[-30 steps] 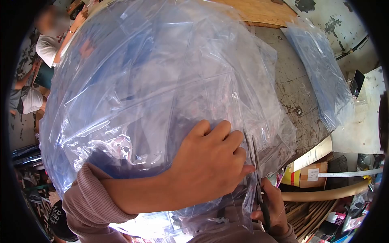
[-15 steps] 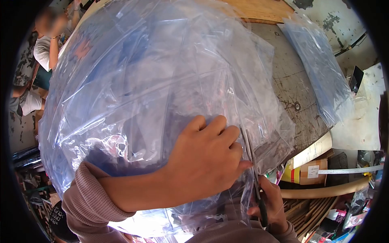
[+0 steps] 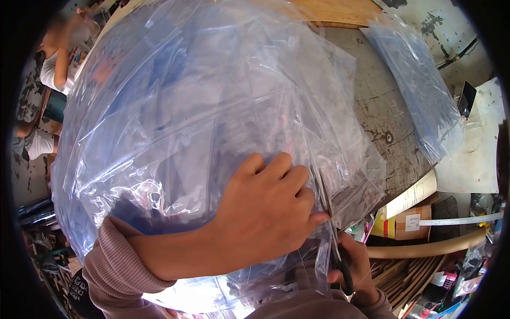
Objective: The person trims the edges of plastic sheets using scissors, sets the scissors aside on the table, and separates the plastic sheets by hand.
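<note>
On the worktop (image 3: 380, 95), clear plastic sheeting (image 3: 186, 127), creased. Left hand (image 3: 271, 207): fingers curled upon it; whether pinching, cannot tell. Right hand (image 3: 360, 263): grip closed round scissors (image 3: 346, 276), blades at the sheeting. Step: apparently cutting; next move calls for taut sheeting, left thumb clear.

At the upper left of the frame sits a person in a white top (image 3: 49, 73). A wooden board (image 3: 340, 11) spans the top edge. At right, a dark flat device (image 3: 467, 99) stands tilted. Lower right hold a cardboard box (image 3: 419, 223) with a white label, a pale strip (image 3: 462, 221), a long tan tube (image 3: 425, 251) and, beneath it, brown slats (image 3: 406, 279).
</note>
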Tool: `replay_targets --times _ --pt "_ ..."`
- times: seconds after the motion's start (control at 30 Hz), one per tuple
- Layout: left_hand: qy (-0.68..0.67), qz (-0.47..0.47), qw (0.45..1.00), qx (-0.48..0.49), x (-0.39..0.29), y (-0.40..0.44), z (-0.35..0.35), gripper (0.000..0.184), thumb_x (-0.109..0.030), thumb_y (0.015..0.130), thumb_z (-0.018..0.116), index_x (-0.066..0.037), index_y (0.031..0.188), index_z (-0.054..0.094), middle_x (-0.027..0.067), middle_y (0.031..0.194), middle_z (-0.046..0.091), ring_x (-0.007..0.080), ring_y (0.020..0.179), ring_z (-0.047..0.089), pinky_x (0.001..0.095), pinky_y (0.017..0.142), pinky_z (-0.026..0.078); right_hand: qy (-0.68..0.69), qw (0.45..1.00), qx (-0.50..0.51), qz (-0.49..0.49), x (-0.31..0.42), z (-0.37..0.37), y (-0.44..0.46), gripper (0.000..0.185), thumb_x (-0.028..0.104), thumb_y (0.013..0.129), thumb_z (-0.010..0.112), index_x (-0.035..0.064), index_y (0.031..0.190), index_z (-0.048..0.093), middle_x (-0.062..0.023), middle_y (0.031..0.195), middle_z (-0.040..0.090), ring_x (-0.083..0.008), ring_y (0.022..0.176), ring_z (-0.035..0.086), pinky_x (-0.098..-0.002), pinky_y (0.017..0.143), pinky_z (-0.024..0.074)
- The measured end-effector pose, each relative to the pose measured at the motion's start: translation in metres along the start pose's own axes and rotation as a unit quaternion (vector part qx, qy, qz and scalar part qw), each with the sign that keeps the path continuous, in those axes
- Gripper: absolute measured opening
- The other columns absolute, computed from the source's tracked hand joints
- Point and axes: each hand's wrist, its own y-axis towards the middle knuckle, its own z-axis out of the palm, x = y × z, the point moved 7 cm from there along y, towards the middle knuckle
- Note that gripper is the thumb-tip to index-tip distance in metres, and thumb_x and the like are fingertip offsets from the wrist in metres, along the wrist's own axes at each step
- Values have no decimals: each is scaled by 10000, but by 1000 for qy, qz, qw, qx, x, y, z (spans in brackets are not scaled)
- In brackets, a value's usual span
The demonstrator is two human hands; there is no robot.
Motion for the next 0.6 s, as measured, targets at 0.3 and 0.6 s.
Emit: replay_targets --times 0.3,0.6 --pt "0 -1 1000 -10 0 -1 -2 311 -359 662 727 -90 606 582 -2 703 469 175 728 456 332 623 318 -46 999 4 -12 10 -2 3 669 518 590 825 21 944 551 0 646 529 -69 578 517 -213 510 383" --pt "-8 0 1000 -17 0 -1 -2 313 -365 660 730 -95 606 581 -2 704 474 172 714 457 333 624 315 -51 998 -8 -26 2 -3 2 607 459 618 831 25 949 567 24 556 492 -53 529 483 -215 492 359"
